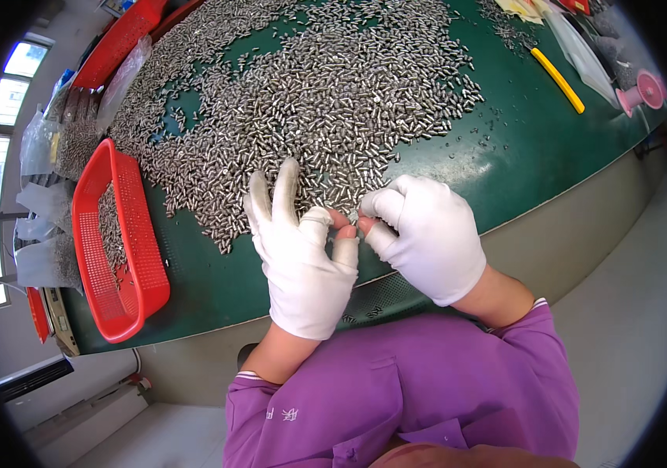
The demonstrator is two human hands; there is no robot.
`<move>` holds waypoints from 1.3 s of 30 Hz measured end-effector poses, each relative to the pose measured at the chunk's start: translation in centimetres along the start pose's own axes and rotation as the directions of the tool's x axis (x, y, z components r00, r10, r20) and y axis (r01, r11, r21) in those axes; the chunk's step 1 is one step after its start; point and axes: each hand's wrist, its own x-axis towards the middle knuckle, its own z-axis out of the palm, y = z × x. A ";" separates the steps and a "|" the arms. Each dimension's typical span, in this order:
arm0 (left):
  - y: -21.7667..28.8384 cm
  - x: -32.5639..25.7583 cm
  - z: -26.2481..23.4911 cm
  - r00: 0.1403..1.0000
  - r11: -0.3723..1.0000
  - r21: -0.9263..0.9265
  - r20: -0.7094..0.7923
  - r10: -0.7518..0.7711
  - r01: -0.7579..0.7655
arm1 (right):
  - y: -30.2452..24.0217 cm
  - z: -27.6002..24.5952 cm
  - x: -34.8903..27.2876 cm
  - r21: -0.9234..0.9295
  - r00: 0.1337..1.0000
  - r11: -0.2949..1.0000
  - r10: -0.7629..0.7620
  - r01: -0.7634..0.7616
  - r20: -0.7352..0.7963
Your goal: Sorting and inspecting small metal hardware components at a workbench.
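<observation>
White gloves with bare thumb and index fingertips cover both my hands, which meet at the near edge of a big spread of small silver metal pins (310, 101). My left hand (302, 265) pinches with thumb and index finger, while its other fingers stretch out over the pins. Opposite it, my right hand (435, 238) is closed in a pinch, its fingers curled. A small metal pin (353, 220) shows between the two sets of fingertips, partly hidden by them.
A red perforated basket (152, 269) with some pins inside stands at the left. Another red basket (119, 47) is at the far left, near bags of parts (45, 261). A yellow tube (558, 80) and a pink spool (643, 93) lie at the right of the green table (505, 171).
</observation>
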 end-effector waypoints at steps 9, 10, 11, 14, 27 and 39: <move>0.0 0.1 -0.1 1.000 1.000 -0.001 0.030 0.000 0.000 | 0.2 0.1 -0.1 -0.019 0.999 0.999 -0.034 0.034 0.011; 0.0 0.2 -0.1 1.000 1.000 -0.001 0.030 0.000 0.000 | 0.2 0.2 -0.1 -0.019 0.999 0.999 -0.034 0.035 0.011; 0.0 0.1 -0.1 1.000 1.000 0.000 0.027 0.003 -0.003 | 0.2 0.2 -0.2 -0.026 0.999 0.998 -0.048 0.048 0.005; 0.1 0.1 -0.1 1.000 1.000 0.000 0.019 0.004 -0.004 | 0.3 0.3 -0.2 -0.041 0.997 0.996 -0.074 0.074 0.002; -0.2 -0.2 -0.4 0.999 1.000 -0.010 0.044 0.002 -0.002 | 0.6 0.3 -0.2 -0.010 0.991 0.991 -0.136 0.136 0.007; -0.7 -0.6 -0.4 0.998 0.998 -0.032 0.026 0.059 -0.058 | 0.5 0.3 0.2 -0.004 0.978 0.979 -0.202 0.203 0.055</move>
